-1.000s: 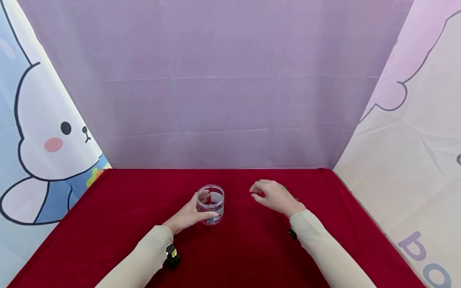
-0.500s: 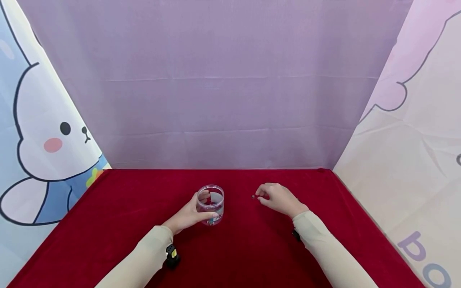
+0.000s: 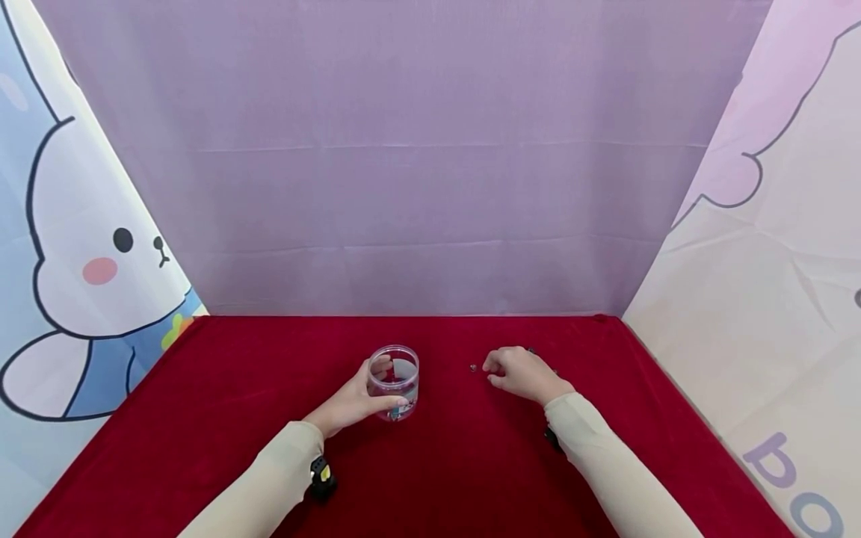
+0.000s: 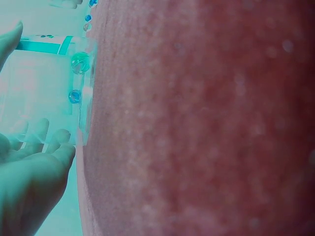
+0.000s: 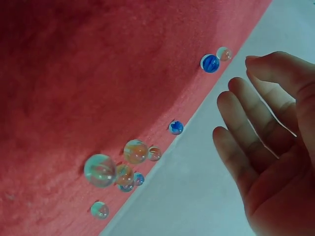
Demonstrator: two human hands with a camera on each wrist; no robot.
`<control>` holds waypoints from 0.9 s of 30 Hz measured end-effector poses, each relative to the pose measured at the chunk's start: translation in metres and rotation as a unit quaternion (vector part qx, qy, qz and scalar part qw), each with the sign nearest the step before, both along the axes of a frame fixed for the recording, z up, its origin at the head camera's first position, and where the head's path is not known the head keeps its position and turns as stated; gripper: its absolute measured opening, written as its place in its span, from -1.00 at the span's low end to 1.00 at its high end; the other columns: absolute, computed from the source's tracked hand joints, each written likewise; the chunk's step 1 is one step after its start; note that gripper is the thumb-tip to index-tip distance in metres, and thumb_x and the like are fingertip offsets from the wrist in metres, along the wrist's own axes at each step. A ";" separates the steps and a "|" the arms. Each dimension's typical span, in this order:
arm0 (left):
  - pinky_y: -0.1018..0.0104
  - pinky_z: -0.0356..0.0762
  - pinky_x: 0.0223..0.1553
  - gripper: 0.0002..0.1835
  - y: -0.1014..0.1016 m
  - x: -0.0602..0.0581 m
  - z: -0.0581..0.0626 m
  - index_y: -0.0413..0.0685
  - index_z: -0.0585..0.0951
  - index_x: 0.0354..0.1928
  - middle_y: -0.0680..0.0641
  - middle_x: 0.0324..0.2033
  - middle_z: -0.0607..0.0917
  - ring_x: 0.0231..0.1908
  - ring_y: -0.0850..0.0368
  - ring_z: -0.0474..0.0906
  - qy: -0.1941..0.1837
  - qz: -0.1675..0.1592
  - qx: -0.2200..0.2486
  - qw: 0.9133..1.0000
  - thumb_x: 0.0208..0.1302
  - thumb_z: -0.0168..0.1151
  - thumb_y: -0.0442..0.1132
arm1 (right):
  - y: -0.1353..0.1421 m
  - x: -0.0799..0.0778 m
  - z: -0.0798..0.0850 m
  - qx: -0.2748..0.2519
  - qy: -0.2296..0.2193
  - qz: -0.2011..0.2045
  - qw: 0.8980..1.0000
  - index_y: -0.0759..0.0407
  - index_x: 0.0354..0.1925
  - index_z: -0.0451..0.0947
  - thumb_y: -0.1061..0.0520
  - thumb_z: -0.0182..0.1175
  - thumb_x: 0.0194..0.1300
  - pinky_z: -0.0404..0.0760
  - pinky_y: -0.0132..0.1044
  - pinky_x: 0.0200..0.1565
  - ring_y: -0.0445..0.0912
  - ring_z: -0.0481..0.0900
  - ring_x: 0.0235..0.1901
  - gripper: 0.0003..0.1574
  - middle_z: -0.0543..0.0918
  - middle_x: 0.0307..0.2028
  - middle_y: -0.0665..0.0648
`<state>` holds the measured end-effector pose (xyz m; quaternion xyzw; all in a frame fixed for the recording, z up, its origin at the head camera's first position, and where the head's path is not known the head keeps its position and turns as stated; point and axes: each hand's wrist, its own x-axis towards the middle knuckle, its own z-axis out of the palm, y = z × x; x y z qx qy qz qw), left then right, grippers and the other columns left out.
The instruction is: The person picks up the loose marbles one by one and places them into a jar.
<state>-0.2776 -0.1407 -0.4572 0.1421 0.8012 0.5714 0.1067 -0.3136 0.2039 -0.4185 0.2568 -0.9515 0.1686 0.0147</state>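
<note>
My left hand (image 3: 346, 403) grips a clear plastic jar (image 3: 412, 390) from its left side, fingers behind and thumb across the front. The jar stands upright and lidless on the red cloth. Through its wall in the left wrist view show a green-tinted marble (image 4: 79, 63) and a blue marble (image 4: 74, 96) at the base. My right hand (image 3: 521, 371) hovers low over the cloth, fingers loosely bent, palm bare. A single marble (image 3: 473, 368) lies just left of its fingertips. In the right wrist view a blue marble (image 5: 210, 63) touches a paler marble (image 5: 224, 54) near those fingers.
Several more glass marbles, among them a large clear one (image 5: 100, 170) and an orange-streaked one (image 5: 136, 151), lie clustered on the red cloth (image 3: 430, 478). A purple curtain (image 3: 430, 164) rises behind the table, with printed sheets at both sides.
My right hand has drawn back a little to the right and lower, uncovering the single marble beside its fingertips. The left hand and the jar have stayed put.
</note>
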 end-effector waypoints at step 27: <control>-0.14 0.38 0.25 0.01 -0.001 0.000 -0.001 0.10 0.12 0.49 -0.03 0.43 0.26 0.37 -0.07 0.21 0.004 -0.005 0.005 1.000 0.10 0.53 0.05 | -0.010 -0.004 -0.008 0.042 -0.062 -0.067 0.995 0.08 -0.12 0.70 0.18 0.37 0.29 0.63 -0.13 -0.08 -0.11 0.58 -0.15 -0.83 0.66 -0.15 0.02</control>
